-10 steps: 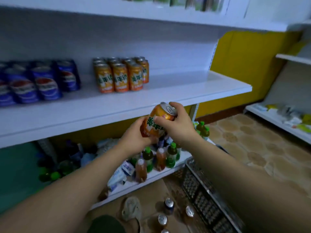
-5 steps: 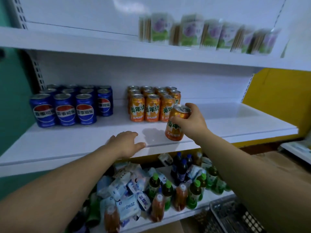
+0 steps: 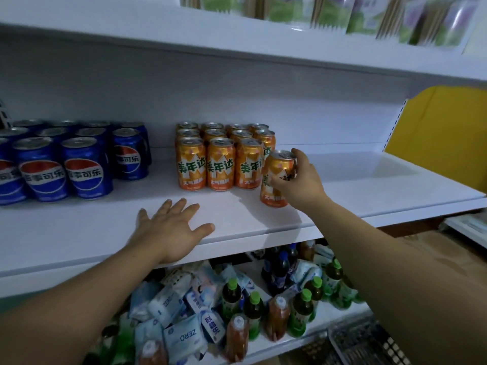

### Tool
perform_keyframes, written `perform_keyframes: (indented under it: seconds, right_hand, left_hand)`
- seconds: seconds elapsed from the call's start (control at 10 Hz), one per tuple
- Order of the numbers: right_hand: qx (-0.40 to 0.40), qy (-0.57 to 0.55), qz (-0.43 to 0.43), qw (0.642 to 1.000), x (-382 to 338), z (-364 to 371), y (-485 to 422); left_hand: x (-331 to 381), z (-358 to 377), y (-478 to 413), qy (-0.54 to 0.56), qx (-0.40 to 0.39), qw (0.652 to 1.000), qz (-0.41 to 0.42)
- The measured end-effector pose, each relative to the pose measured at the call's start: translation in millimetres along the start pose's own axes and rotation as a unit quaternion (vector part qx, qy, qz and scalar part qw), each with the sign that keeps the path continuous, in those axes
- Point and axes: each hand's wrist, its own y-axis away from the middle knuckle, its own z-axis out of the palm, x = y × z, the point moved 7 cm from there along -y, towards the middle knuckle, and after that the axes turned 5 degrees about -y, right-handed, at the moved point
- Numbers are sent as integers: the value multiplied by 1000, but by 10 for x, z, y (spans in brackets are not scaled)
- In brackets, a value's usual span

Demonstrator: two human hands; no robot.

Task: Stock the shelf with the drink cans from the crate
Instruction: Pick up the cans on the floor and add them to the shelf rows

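Observation:
My right hand (image 3: 299, 181) grips an orange drink can (image 3: 275, 169) and holds it upright on the white middle shelf (image 3: 237, 214), just right of the front row of a block of orange cans (image 3: 220, 159). My left hand (image 3: 171, 227) lies flat and spread on the shelf's front edge, holding nothing. Left of the orange block stands a group of blue cola cans (image 3: 79, 162). A corner of the dark mesh crate (image 3: 369, 343) shows at the bottom right; its contents are out of sight.
The shelf is bare to the right of the held can. The lower shelf carries tea and cola bottles (image 3: 297, 314) and white tissue packs (image 3: 184, 330). Green packets (image 3: 329, 11) line the shelf above. A yellow wall (image 3: 442, 133) is at right.
My right hand carried the orange can up from chest height onto the shelf beside the orange block. My left hand let go of the can and came to rest on the shelf edge.

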Motion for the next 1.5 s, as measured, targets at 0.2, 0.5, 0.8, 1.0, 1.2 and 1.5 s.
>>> perform_keyframes:
  seconds: [0.2,0.5,0.8,1.0,1.2,1.5]
  right_hand:
    - [21,7,16,1000,134,19,-297]
    - [14,-21,2,1000,202,177,-568]
    - [-15,-2,76,997,257,313,-500]
    - [-43,125,80,988,249,-113,151]
    - [-61,194,113,973,395,-773,1060]
    - [-125,225,226,940,1602,-1017,2634]
  left_hand:
    - [-2,24,16,0,4,1000,-1]
    - [32,21,-5,-2,5,1000,-1]
    - [-6,18,-41,7,4,1000,-3]
    - [34,-126,22,53,36,998,31]
    - [1218,-134,771,160,64,959,224]
    - [2233,1764,1679,153,-228,914,297]
